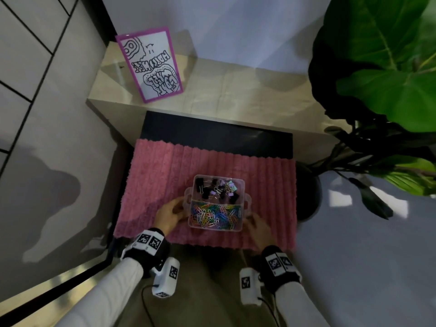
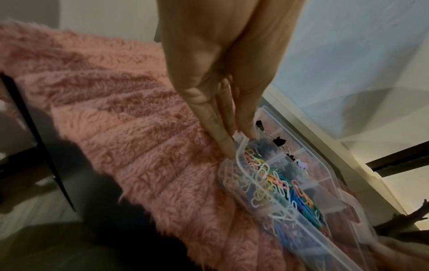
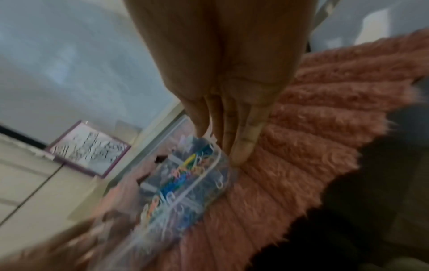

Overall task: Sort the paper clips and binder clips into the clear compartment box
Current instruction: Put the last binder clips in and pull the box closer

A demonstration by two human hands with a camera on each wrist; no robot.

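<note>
The clear compartment box [image 1: 215, 229] sits on a pink shaggy mat [image 1: 165, 166]. Its far compartment holds black and purple binder clips [image 1: 215, 188]. The near one holds coloured paper clips [image 1: 215, 215]. My left hand [image 1: 182, 208] is at the box's left side. In the left wrist view its straight fingers [image 2: 228, 150] touch the outer wall and the thumb tip rests on the box rim [image 2: 325, 165]. My right hand [image 1: 250, 219] is at the near right corner. Its straight fingers [image 3: 241, 155] stand against the box wall [image 3: 223, 176], with the thumb by the rim. That view is blurred.
The mat lies on a black surface [image 1: 212, 131] in front of a beige shelf [image 1: 236, 95]. A purple-framed drawing [image 1: 151, 67] leans on the shelf at the back left. A large green plant [image 1: 389, 79] in a dark pot crowds the right side.
</note>
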